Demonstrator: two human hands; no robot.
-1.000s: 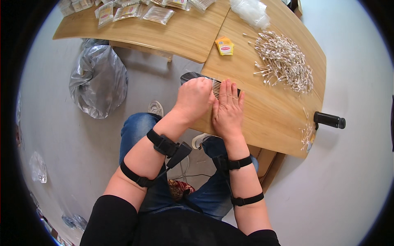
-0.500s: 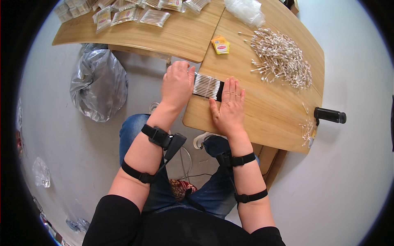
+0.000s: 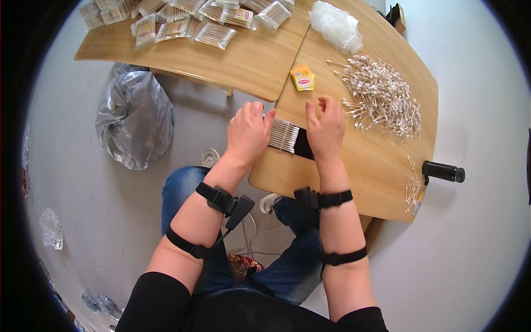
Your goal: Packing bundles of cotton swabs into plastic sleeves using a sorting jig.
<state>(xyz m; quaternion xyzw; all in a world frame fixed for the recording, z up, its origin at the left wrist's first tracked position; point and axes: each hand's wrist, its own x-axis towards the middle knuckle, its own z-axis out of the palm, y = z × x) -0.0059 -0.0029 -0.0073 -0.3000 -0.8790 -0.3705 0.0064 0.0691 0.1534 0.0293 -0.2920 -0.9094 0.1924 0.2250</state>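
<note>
A neat row of white-tipped cotton swabs [image 3: 284, 136] lies over a flat black piece [image 3: 303, 145] near the table's front edge. My left hand [image 3: 248, 133] is closed at the left end of this pack of swabs, its thumb along the edge; the curled fingers hide that end. Just right of the black piece, my right hand [image 3: 326, 128] is raised with bent fingers, thumb and fingertips apart, and nothing shows in it. Small yellow-orange cards [image 3: 303, 78] lie beyond the hands. A big heap of loose cotton swabs [image 3: 384, 97] spreads to the right.
Filled swab packets [image 3: 215, 35] pile up at the far left, and clear plastic bags [image 3: 336, 26] lie at the back. A few swabs [image 3: 412, 188] and a black cylinder [image 3: 443, 171] are at the right edge. A grey plastic bag [image 3: 134, 119] stands on the floor.
My right hand, earlier flat against the right end of the swabs, has lifted off and bent its fingers. More of the black piece shows. My left hand stays at the pack's left end.
</note>
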